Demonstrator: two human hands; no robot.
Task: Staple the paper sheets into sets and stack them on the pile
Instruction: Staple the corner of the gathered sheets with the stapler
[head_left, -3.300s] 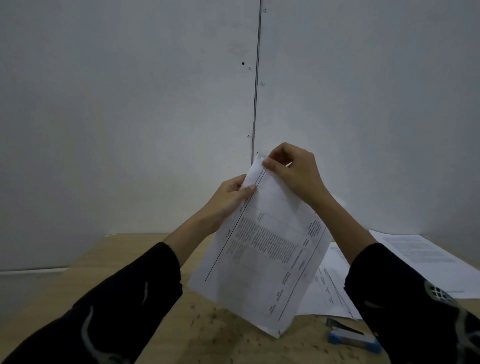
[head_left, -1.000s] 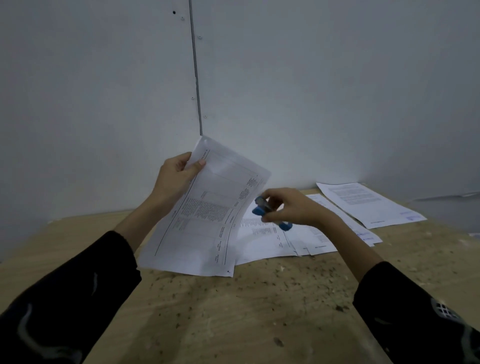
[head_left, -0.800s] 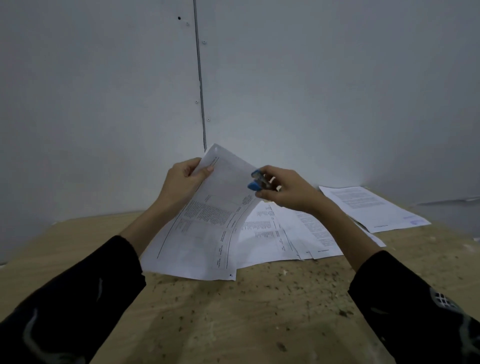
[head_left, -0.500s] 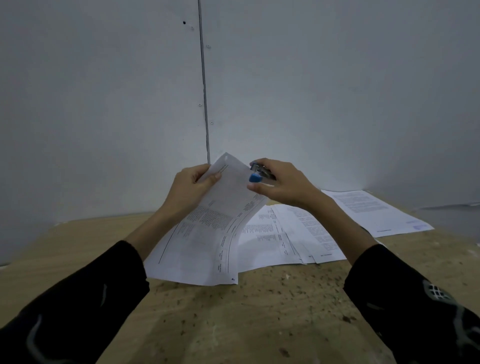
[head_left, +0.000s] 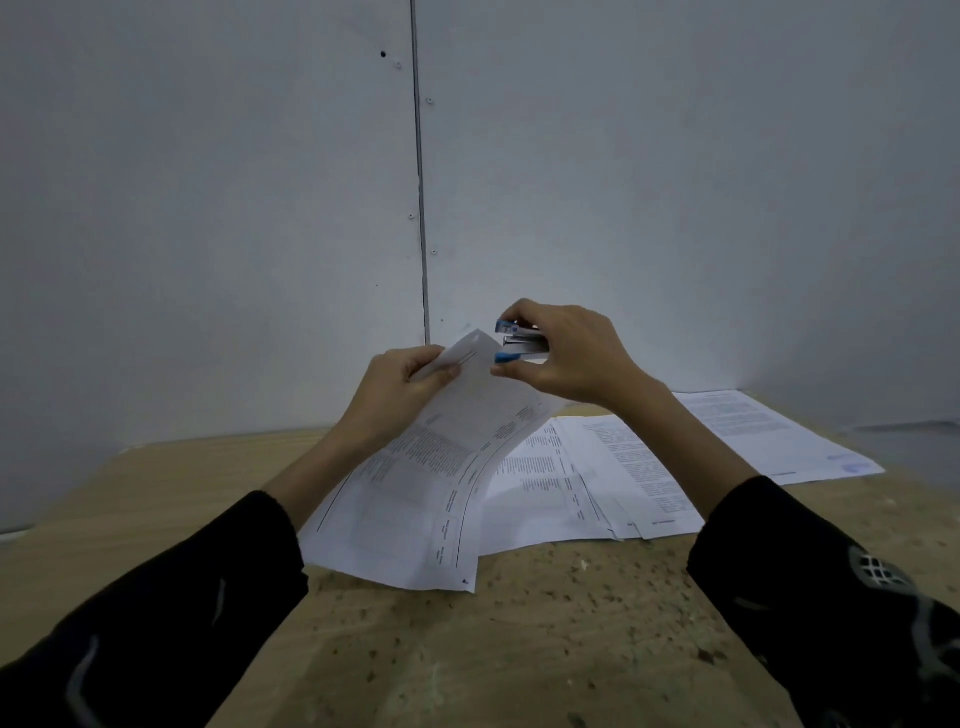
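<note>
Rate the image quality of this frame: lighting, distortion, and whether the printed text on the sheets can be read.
Head view: dim, bluish, underexposed; wide-angle bowing bends the table edge; right hand with stapler and left hand holding the paper set are fairly sharp; print is too small to read; no glare.

From my feed, the print on the held sheets (head_left: 415, 488) is too small and dim to read. My right hand (head_left: 569, 358) covers the back of the stapler (head_left: 519, 343), so only its blue front end shows, and I cannot tell whether its mouth touches the paper corner. My left hand (head_left: 395, 397) hides the sheets' upper left edge. Both sleeves (head_left: 171, 613) run off the bottom edge. The spread papers (head_left: 597, 478) lie partly under the held sheets; their text is unreadable.
</note>
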